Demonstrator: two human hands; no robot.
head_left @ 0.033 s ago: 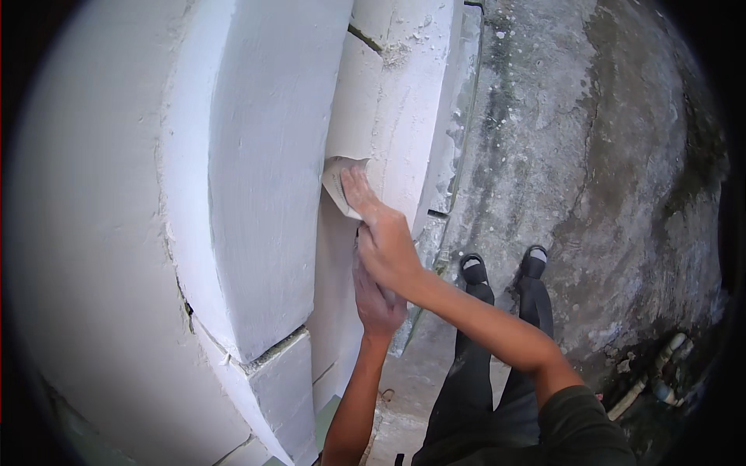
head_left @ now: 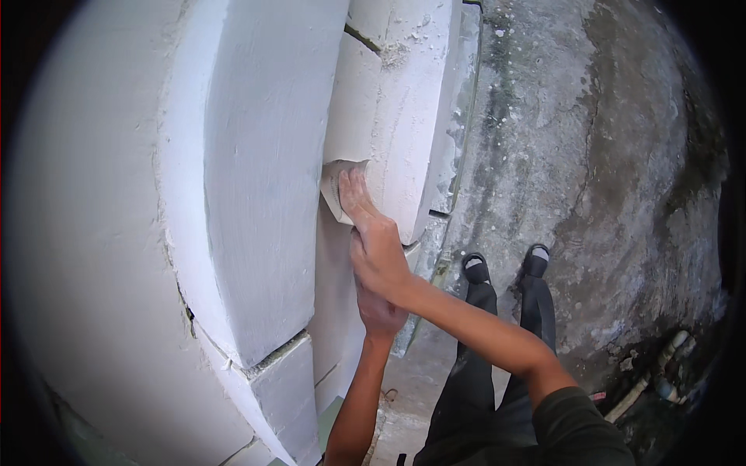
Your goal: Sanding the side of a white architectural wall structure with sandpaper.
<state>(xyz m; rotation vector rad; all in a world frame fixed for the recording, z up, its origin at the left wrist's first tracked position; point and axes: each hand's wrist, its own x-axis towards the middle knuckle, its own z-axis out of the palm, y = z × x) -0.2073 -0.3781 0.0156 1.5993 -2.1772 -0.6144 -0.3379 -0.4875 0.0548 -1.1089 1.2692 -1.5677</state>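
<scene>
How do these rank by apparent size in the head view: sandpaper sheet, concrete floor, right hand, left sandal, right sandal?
1. Concrete floor
2. Right hand
3. Sandpaper sheet, partly covered by the hand
4. Left sandal and right sandal: too alike to rank

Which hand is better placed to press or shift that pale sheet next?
Probably the right hand: its fingers lie on the pale sheet. The left hand sits lower, partly hidden under the right, so its fingers' contact can't be told.
</scene>
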